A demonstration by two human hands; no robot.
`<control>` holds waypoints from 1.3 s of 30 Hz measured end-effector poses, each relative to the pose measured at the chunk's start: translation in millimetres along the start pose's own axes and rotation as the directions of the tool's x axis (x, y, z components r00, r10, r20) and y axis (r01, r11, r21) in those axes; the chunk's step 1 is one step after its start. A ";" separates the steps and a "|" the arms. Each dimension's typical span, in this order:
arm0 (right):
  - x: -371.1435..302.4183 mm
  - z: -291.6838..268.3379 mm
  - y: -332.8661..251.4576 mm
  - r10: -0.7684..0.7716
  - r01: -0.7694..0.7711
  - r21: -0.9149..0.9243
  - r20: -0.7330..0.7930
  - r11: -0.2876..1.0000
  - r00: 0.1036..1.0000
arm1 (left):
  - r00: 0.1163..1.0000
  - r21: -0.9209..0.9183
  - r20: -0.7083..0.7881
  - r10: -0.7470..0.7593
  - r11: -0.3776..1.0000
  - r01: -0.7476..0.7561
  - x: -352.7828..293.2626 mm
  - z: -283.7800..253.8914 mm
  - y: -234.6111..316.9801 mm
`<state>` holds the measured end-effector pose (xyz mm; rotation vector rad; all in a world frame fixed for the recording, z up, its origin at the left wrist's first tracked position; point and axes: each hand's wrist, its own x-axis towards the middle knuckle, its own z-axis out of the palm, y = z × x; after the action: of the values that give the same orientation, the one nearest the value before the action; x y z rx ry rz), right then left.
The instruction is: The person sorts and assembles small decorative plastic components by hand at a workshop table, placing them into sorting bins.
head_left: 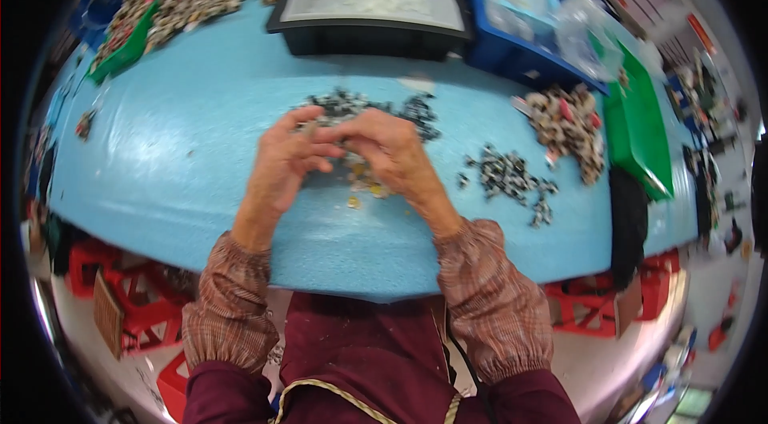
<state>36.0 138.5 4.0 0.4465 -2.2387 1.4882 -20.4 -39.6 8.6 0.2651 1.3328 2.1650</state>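
Note:
Over the middle of the blue table (200, 192), both my hands meet above a heap of small black-and-white pieces (340, 100). My left hand (282, 154) has its thumb and forefinger closed on a small grey-brown piece (309, 126), blurred and partly covered. My right hand (388, 144) reaches against the left fingers with its fingertips pinched together; what they hold, if anything, is hidden. Just under my hands lie small yellow and whitish bits (366, 182). To the right is a second heap of black-and-white pieces (506, 174).
A brown-and-pink heap (566, 130) lies beside a green tray (638, 124) at the right. At the back stand a black-rimmed tray (368, 42) and a blue crate (520, 56) with plastic bags. A green scoop (132, 48) rests by the large pile (192, 4) at far left.

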 end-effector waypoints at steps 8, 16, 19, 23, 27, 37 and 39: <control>-1.9 -5.1 0.6 0.368 -0.405 0.485 0.173 0.775 0.913 | 0.920 0.309 -0.105 0.376 0.892 -0.330 8.1 7.6 -6.0; -4.9 -6.0 -0.4 0.328 -0.295 0.341 -0.041 0.892 0.944 | 0.898 0.404 -0.086 0.431 0.839 -0.364 9.8 16.1 -11.3; -2.8 -15.3 -5.1 0.361 -0.324 0.328 -0.057 0.887 0.931 | 0.849 0.470 -0.054 0.525 0.764 -0.443 15.2 18.2 -13.7; -18.5 -38.7 -24.1 0.271 -0.261 0.128 -0.062 0.957 0.961 | 0.815 0.554 -0.080 0.574 0.705 -0.442 14.0 12.8 -19.1; -51.8 -114.7 -40.4 0.277 -0.281 -0.280 -0.055 0.918 0.959 | 0.807 0.606 -0.060 0.587 0.664 -0.438 11.5 8.9 -16.5; -119.5 -224.4 -19.2 0.474 -0.424 -0.859 -0.256 0.289 0.842 | 0.818 0.679 -0.017 0.575 0.607 -0.412 14.0 13.6 -19.3; -109.8 -214.8 -18.3 0.313 -0.321 -0.861 -0.202 0.395 0.928 | 0.818 0.701 -0.023 0.575 0.593 -0.397 12.7 16.6 -19.1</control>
<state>174.1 334.4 37.1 -0.3641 -2.7948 0.2033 -16.2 -13.4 -1.6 0.7461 2.4267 2.0647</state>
